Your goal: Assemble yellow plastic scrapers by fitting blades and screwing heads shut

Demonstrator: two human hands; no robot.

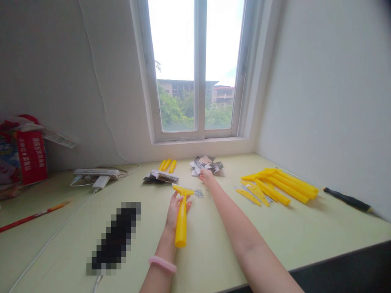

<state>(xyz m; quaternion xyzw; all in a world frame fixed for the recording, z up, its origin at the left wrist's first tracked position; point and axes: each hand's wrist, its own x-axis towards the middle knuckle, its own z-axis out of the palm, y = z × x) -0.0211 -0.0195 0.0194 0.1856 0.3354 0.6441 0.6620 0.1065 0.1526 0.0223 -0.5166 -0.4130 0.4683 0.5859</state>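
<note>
Left hand (175, 212) grips yellow scraper (181, 224); dark object (115, 238) pixelated.

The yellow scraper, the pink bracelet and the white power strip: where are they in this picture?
Yellow plastic scraper (181, 221): head view, on its handle.
Pink coiled bracelet (162, 264): head view, on its band.
White power strip (96, 173): head view, on its top face.

No wording can be read clearly. The white characters running down the red box (32, 156) are too blurred to make out, and the printing on the paper packets (207, 165) by the window is too small to read.
</note>
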